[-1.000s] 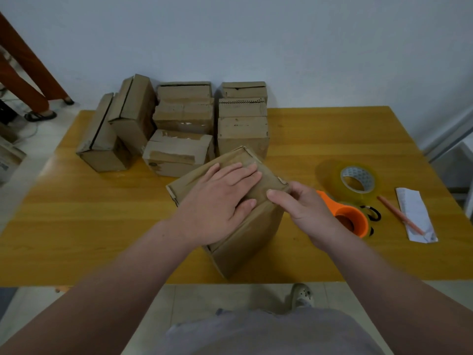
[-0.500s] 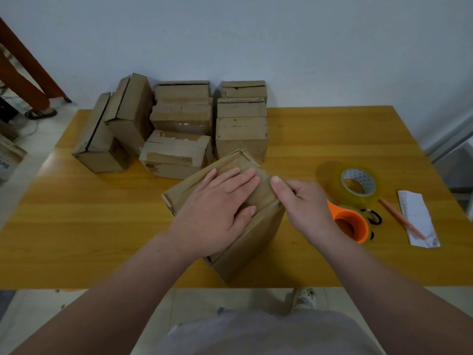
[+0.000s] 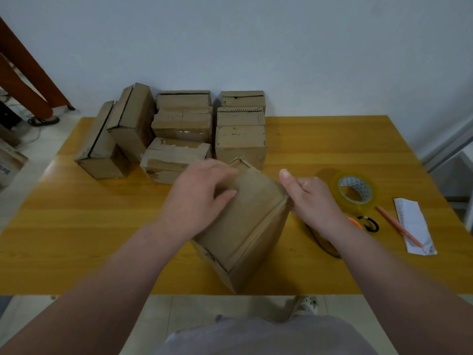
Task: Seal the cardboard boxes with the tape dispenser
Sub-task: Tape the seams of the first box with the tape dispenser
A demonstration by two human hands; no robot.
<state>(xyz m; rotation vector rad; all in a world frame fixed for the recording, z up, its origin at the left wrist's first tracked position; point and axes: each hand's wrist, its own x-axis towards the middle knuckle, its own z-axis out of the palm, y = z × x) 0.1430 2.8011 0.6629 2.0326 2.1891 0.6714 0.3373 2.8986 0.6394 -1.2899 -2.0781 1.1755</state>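
Head view, cardboard box, long axis near-left to far-right

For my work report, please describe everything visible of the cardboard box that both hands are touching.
The cardboard box is brown, taller than wide, standing at the front of the table, turned with one corner toward the person. Its top flaps lie closed; tape is not discernible. The left hand holds the top's far-left part, fingers curled; the right hand touches its upper right edge.
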